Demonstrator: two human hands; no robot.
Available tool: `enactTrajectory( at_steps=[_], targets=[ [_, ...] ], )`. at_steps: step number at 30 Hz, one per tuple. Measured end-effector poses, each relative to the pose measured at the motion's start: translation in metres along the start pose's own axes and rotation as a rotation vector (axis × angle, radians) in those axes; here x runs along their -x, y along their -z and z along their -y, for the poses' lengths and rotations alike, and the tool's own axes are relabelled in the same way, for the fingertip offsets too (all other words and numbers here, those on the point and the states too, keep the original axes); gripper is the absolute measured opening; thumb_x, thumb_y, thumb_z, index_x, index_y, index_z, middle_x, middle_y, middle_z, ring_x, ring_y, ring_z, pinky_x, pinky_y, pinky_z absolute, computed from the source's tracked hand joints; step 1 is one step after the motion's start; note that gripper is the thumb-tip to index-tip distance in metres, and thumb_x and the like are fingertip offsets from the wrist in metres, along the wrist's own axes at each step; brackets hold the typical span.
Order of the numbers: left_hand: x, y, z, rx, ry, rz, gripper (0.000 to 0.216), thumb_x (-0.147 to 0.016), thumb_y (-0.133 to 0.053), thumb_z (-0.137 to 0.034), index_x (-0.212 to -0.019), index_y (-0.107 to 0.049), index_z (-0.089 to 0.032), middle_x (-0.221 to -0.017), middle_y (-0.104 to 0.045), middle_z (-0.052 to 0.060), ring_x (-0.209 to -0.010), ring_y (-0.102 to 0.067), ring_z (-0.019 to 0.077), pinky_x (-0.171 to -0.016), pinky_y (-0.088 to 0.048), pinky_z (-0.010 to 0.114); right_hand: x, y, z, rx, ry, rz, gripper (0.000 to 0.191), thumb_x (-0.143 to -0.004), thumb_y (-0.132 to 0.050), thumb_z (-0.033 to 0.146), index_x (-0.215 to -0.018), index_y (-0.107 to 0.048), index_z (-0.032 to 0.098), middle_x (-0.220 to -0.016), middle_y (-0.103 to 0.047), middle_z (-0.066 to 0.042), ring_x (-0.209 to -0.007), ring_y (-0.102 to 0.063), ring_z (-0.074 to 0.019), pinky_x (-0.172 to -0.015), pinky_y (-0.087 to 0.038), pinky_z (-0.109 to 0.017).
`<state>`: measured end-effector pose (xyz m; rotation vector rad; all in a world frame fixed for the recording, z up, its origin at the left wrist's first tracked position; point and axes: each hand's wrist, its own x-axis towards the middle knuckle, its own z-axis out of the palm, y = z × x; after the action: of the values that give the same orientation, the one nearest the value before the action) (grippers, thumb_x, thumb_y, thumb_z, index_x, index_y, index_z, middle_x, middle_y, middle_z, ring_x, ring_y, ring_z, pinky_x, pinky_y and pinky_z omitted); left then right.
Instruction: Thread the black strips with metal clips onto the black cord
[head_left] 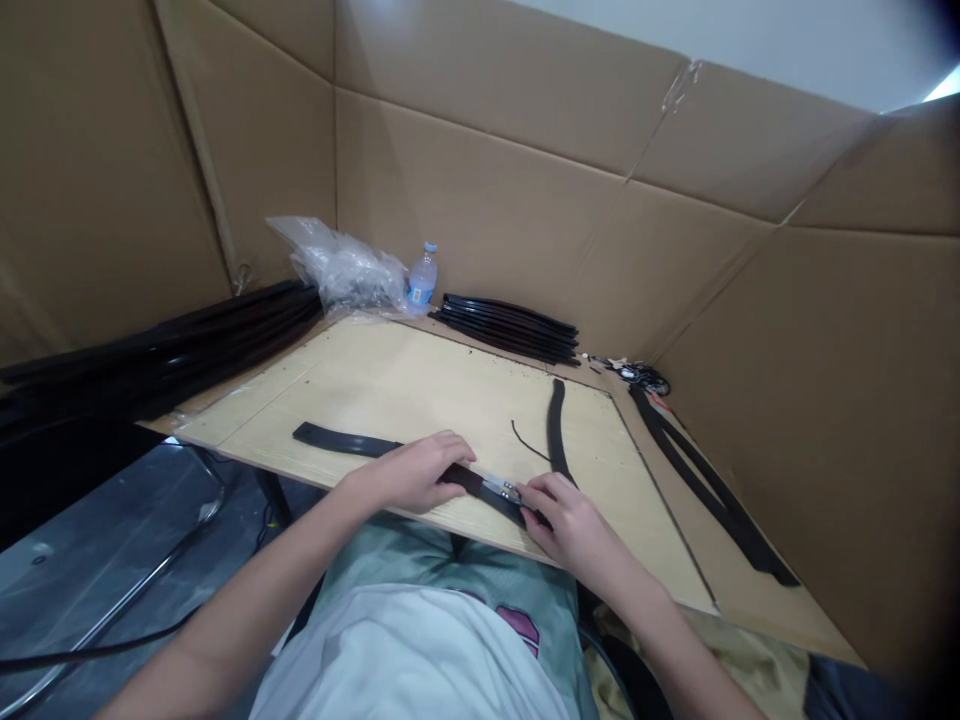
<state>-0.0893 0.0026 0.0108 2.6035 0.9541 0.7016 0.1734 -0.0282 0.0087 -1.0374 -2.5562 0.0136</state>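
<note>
A flat black rubber-like strip (345, 440) lies along the front edge of the board, running under both hands. My left hand (420, 470) is closed around its middle, thumb on the near side and fingers on the far side. In my right hand (566, 515) is a small pair of metal snips (501, 487), pinched between thumb and fingers with the silver blades pointing left over the strip. Their handle is mostly hidden by the fingers. Beyond the right hand lies a second, curved black strip (556, 420), and beside it a thin black offcut (529, 444).
Black strips are piled at the left (225, 325) and in a back stack (510, 328). A clear plastic bag (352, 270) and a water bottle (423, 278) stand at the back. A folded strip (712, 490) lies right, near scraps (637, 376). Cardboard walls (480, 180) enclose the board.
</note>
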Motion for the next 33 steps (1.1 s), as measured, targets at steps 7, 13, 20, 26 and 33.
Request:
enactTrajectory(
  at_steps=[7,13,20,26,33],
  targets=[
    [0.006,0.005,0.009,-0.144,0.021,0.016,0.033,-0.082,-0.058,-0.045,-0.099,-0.061,-0.017,-0.095,-0.060,0.008,-0.095,-0.053,0.0229,-0.085,-0.042,0.035,-0.004,0.005,0.002,-0.046,-0.033,0.038,0.027,-0.086,-0.050,0.012,-0.110,-0.061,0.017,-0.096,-0.059,-0.010,-0.089,-0.059,-0.0204,-0.079,-0.054,-0.036],
    [0.010,0.002,0.007,-0.262,-0.020,0.007,0.033,-0.087,-0.050,-0.043,-0.103,-0.059,-0.016,-0.098,-0.058,0.009,-0.097,-0.050,0.0231,-0.086,-0.040,0.035,-0.001,0.001,-0.001,-0.057,-0.005,-0.025,0.028,-0.085,-0.050,0.010,-0.110,-0.060,0.016,-0.097,-0.058,-0.010,-0.090,-0.058,-0.0204,-0.079,-0.054,-0.035],
    [0.010,-0.002,0.000,-0.342,0.005,-0.018,0.029,-0.091,-0.045,-0.040,-0.107,-0.053,-0.018,-0.109,-0.053,0.008,-0.090,-0.056,0.0196,-0.077,-0.044,0.031,0.003,-0.001,-0.004,0.005,0.035,-0.113,0.026,-0.084,-0.053,0.011,-0.108,-0.061,0.016,-0.095,-0.060,-0.011,-0.085,-0.059,-0.0207,-0.073,-0.055,-0.035],
    [0.012,-0.001,-0.001,-0.358,0.006,-0.034,0.029,-0.091,-0.042,-0.041,-0.108,-0.053,-0.020,-0.109,-0.053,0.007,-0.090,-0.057,0.0190,-0.076,-0.045,0.030,0.002,-0.004,-0.006,0.033,0.080,-0.167,0.028,-0.083,-0.053,0.011,-0.109,-0.060,0.017,-0.095,-0.061,-0.010,-0.084,-0.059,-0.0201,-0.071,-0.055,-0.034],
    [0.012,-0.004,0.002,-0.303,-0.013,-0.056,0.030,-0.090,-0.045,-0.043,-0.106,-0.054,-0.019,-0.103,-0.057,0.007,-0.093,-0.057,0.0195,-0.080,-0.045,0.030,-0.003,-0.002,-0.004,0.045,0.111,-0.138,0.029,-0.086,-0.052,0.012,-0.113,-0.058,0.017,-0.096,-0.061,-0.011,-0.086,-0.058,-0.0204,-0.072,-0.055,-0.034]
  ],
)
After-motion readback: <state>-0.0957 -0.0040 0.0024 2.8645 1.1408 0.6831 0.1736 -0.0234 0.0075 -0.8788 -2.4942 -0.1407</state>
